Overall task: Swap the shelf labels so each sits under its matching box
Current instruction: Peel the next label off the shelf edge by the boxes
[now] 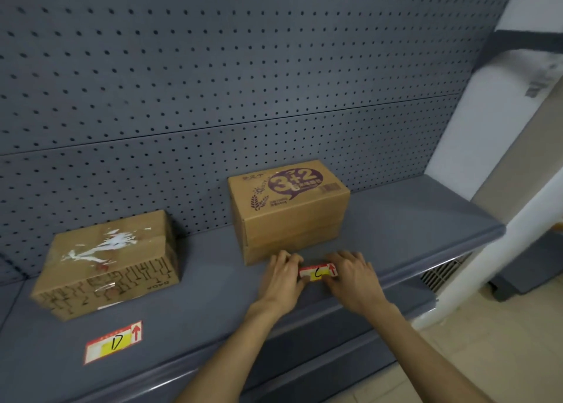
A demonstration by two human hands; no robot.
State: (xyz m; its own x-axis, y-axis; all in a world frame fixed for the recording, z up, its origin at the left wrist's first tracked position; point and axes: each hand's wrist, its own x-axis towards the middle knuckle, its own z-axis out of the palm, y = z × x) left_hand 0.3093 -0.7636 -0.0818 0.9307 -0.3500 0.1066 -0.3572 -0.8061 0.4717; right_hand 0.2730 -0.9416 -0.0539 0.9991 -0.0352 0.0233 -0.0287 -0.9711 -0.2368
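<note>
Two cardboard boxes stand on a grey shelf [396,220]. The left box [109,265] has torn white tape on top; the right box [286,201] bears a purple "3+2" print. A red, white and yellow label marked "D" [113,342] lies flat on the shelf in front of the left box. A second label marked "C" [318,272] sits in front of the right box. My left hand [281,277] pinches its left end and my right hand [355,276] pinches its right end, so part of the label is hidden.
A grey pegboard back panel [213,83] rises behind the boxes. The shelf's front lip [304,329] runs below my forearms. A white pillar [502,235] and a vent grille [441,273] stand to the right, above a tiled floor.
</note>
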